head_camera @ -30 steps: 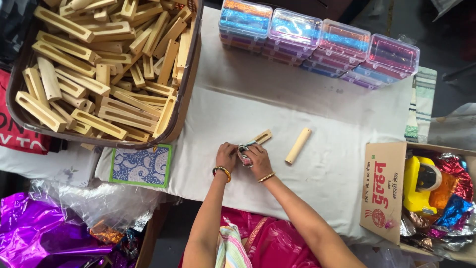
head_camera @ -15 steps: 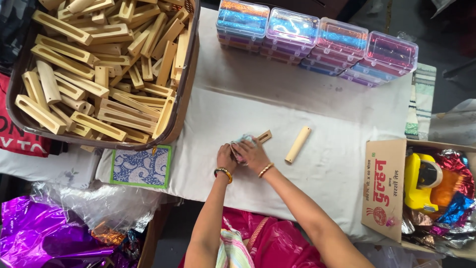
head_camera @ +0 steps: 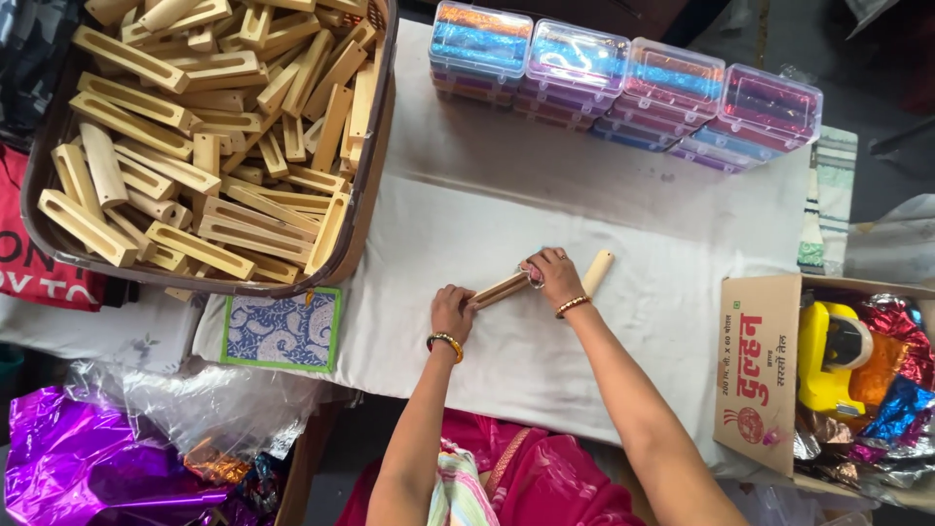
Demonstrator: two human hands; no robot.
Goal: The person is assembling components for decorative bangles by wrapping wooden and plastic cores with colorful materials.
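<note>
The wooden stick (head_camera: 500, 289) lay slantwise on the white cloth of the bench (head_camera: 438, 224), spanning the gap between our two hands. Our left hand (head_camera: 451, 312) was closed on its lower end, fingers folded over it and pressing it to the cloth. Our right hand (head_camera: 555, 277) pinched the upper end, with something small and shiny at the fingertips that we could not make out. A second, paler stick (head_camera: 596, 272) lay just beside our right hand. We judged the piece light, stiff and smooth, apt to roll unless held at both ends, as it was. The basket (head_camera: 362, 200) heaped with similar slotted wooden pieces stood to our upper left, and the clear boxes (head_camera: 623, 83) of coloured foil lined the bench's far edge.
</note>
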